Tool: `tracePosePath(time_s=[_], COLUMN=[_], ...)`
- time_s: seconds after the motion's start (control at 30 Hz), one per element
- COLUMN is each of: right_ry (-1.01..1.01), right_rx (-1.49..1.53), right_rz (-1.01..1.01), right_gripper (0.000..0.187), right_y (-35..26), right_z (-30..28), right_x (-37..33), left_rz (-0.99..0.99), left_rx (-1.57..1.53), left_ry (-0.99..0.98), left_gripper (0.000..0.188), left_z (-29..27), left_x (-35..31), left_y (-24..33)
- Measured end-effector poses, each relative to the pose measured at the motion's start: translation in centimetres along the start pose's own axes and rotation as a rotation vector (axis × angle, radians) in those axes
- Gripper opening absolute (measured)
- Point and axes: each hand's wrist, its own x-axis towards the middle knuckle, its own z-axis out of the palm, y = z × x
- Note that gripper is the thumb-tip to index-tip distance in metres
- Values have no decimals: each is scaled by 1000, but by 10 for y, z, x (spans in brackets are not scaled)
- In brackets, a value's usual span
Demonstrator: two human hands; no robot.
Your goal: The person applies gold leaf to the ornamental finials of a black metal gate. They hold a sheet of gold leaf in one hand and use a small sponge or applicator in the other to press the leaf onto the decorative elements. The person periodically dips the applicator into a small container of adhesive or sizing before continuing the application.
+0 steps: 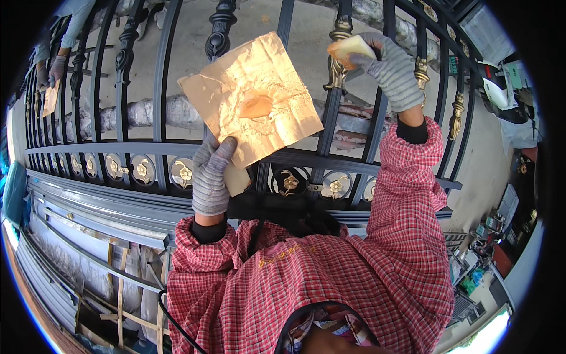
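Observation:
My left hand, in a grey striped glove, is closed on the lower corner of a square piece of cardboard. Gold paint coats the cardboard, with a wet coppery pool in its middle. Below it, a pale piece shows beside my left fingers; whether I hold it too I cannot tell. My gloved right hand pinches a cream sponge with a gold-brown stained end. That end is over or against a cast ornament on a dark bar; contact is unclear. The ornament is partly gold.
A dark metal fence panel with upright bars stretches across in front of me. Gold flowers sit in its row of rings. At far left, another person's gloved hand holds cardboard. Metal lengths lie lower left.

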Motion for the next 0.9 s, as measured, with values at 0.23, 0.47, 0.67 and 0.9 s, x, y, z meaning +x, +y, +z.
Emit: tracePosePath(time_s=[0.23, 0.47, 0.67, 0.9], right_ry=[-120, -223, -187, 390], right_rx=[-117, -416, -385, -240], right_rz=[-339, -302, -267, 44], right_gripper=[34, 22, 23, 24], right_y=[-89, -95, -70, 67], right_z=[31, 20, 10, -10], right_x=[-37, -43, -46, 4], left_rz=[29, -14, 67, 70], left_rx=[-36, -64, -6, 78], left_ry=[-41, -48, 110, 106], left_gripper=[41, 41, 36, 38], left_z=[9, 22, 20, 25], left_x=[4, 4, 4, 1], left_y=[-13, -26, -27, -25])
